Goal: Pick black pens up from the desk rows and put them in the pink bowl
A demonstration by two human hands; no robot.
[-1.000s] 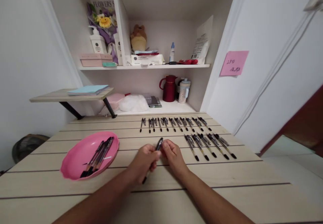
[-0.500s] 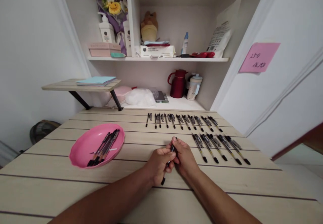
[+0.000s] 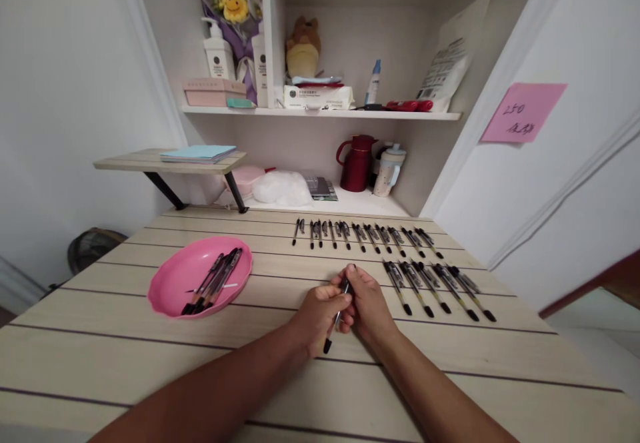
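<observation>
With your left hand (image 3: 318, 314) and right hand (image 3: 369, 304) both gripping the pen (image 3: 329, 340), hold its barrel steady and push straight.

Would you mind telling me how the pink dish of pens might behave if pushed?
The pink dish looks shallow and thin, so probably light and easy to slide on the smooth table. Its loose pens would likely shift.

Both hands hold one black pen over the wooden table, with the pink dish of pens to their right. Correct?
No: in the head view the round pink plastic dish lies left of the hands. The left hand and right hand do hold one slim black pen over the pale wooden table.
</observation>
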